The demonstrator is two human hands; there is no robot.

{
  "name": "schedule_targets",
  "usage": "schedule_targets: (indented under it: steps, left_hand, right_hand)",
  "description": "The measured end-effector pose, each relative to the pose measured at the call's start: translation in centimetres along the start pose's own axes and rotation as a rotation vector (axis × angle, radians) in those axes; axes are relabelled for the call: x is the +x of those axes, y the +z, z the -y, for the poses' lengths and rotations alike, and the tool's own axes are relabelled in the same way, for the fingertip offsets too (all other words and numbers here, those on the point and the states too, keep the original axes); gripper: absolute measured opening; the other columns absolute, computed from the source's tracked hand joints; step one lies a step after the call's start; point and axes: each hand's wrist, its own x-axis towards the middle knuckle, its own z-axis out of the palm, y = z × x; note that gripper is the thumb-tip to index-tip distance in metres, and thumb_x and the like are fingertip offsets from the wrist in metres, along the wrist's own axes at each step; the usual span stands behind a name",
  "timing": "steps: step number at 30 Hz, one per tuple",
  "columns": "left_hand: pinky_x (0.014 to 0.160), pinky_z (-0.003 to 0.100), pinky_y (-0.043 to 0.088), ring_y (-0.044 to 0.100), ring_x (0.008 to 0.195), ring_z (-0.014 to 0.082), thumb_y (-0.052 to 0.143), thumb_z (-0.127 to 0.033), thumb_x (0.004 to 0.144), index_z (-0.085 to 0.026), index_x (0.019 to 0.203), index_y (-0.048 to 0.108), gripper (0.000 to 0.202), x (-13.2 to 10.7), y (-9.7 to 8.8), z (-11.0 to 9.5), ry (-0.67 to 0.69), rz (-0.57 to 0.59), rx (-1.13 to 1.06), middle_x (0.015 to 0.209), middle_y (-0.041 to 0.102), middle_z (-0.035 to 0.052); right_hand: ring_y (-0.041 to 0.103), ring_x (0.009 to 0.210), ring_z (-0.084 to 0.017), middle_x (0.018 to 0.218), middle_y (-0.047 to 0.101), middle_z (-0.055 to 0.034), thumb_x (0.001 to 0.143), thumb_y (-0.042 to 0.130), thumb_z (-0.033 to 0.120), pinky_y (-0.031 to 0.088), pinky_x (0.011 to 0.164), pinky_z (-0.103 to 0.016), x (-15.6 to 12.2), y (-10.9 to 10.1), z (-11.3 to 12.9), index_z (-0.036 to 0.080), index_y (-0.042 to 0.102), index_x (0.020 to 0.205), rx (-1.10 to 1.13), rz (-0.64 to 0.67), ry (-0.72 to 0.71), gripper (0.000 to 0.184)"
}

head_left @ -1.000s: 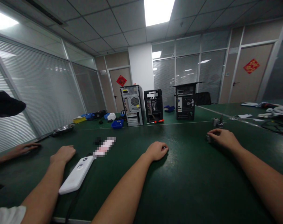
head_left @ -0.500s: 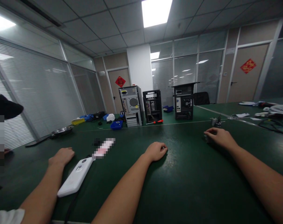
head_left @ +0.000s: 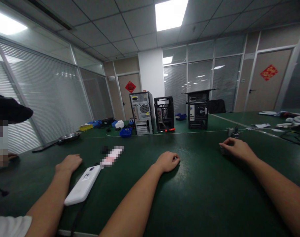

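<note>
My left hand (head_left: 167, 161) rests on the green table (head_left: 189, 197) in the middle, its fingers curled in. Whether anything lies inside that curl is hidden. To the right, my right hand (head_left: 236, 148) has thumb and fingers closed around a small grey part (head_left: 223, 150) low over the tabletop; blur hides its exact kind. Just behind that hand stand small metallic cylinder-shaped pieces (head_left: 230, 132). Another person's hand (head_left: 70, 162) lies on the table at the left, beside a white power bank-like device (head_left: 82, 186) with a cable.
Computer cases (head_left: 142, 113) stand along the back, with a red-handled screwdriver (head_left: 169, 130) before them. A blue bin (head_left: 126, 132), a metal bowl (head_left: 69, 137) and a yellow tray (head_left: 86, 127) are at the back left. Cables (head_left: 294, 136) and papers lie far right. A person in a dark cap (head_left: 10, 108) is at the left.
The whole view has shifted slightly, so things sit a little further right. Both my hands keep nearly the same pose and place on the table.
</note>
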Motion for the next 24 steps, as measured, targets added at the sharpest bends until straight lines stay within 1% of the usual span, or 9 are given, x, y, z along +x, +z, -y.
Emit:
schedule_targets:
  steps: [6,10,15,17,19,21,24]
  left_hand:
    - [0.076,0.027,0.048,0.066,0.084,0.0195,0.05,-0.038,0.096,-0.022,0.106,0.072,0.029,0.1,0.0,0.0,-0.009,0.008,-0.008,0.094,0.074,0.0049]
    - [0.076,0.028,0.048,0.067,0.084,0.0201,0.051,-0.038,0.095,-0.022,0.105,0.073,0.028,0.0,-0.1,-0.1,-0.029,0.014,-0.042,0.095,0.075,0.0051]
    - [0.083,0.031,0.048,0.067,0.091,0.0214,0.053,-0.04,0.093,-0.028,0.103,0.074,0.025,-0.1,-0.3,-0.6,-0.081,0.014,-0.095,0.097,0.076,0.0037]
    - [0.084,0.032,0.047,0.066,0.094,0.023,0.056,-0.042,0.091,-0.028,0.103,0.074,0.025,-0.2,-0.4,-0.7,-0.099,0.013,-0.113,0.097,0.076,0.0041]
    - [0.085,0.033,0.047,0.066,0.097,0.0242,0.057,-0.043,0.09,-0.028,0.103,0.074,0.026,-0.3,-0.5,-0.9,-0.112,0.012,-0.127,0.097,0.076,0.004]
    - [0.085,0.033,0.046,0.066,0.099,0.0243,0.055,-0.044,0.091,-0.032,0.102,0.073,0.024,-0.4,-0.6,-1.0,-0.117,0.011,-0.128,0.097,0.076,0.0023]
    - [0.087,0.034,0.046,0.065,0.102,0.024,0.051,-0.044,0.093,-0.035,0.102,0.072,0.024,-0.5,-0.7,-1.1,-0.117,0.018,-0.111,0.098,0.077,-0.0001]
  right_hand:
    - [0.066,0.09,-0.027,0.102,0.074,-0.0096,0.082,0.057,0.059,0.045,0.075,-0.036,-0.3,-0.2,0.3,0.022,0.069,0.101,-0.048,0.004,-0.008,0.042]
    - [0.066,0.094,-0.028,0.105,0.073,-0.0115,0.084,0.056,0.059,0.046,0.076,-0.036,-0.3,-0.1,0.2,0.022,0.07,0.104,-0.078,-0.003,-0.026,0.045]
    - [0.066,0.094,-0.028,0.104,0.073,-0.0099,0.084,0.056,0.056,0.046,0.078,-0.036,-0.3,0.1,0.2,0.022,0.072,0.107,-0.092,-0.04,-0.079,0.044]
    - [0.066,0.095,-0.028,0.105,0.074,-0.0099,0.085,0.056,0.053,0.046,0.079,-0.036,-0.3,0.2,0.2,0.022,0.072,0.11,-0.089,-0.049,-0.103,0.043]
    - [0.067,0.096,-0.028,0.105,0.074,-0.0099,0.086,0.055,0.051,0.046,0.08,-0.036,-0.4,0.3,0.3,0.022,0.072,0.112,-0.081,-0.041,-0.105,0.043]
    - [0.067,0.097,-0.027,0.106,0.074,-0.0094,0.087,0.055,0.05,0.047,0.081,-0.036,-0.4,0.3,0.3,0.022,0.072,0.113,-0.072,-0.026,-0.102,0.042]
    - [0.067,0.099,-0.027,0.107,0.074,-0.0092,0.086,0.055,0.051,0.047,0.083,-0.036,-0.4,0.3,0.3,0.022,0.072,0.111,-0.055,-0.002,-0.097,0.042]
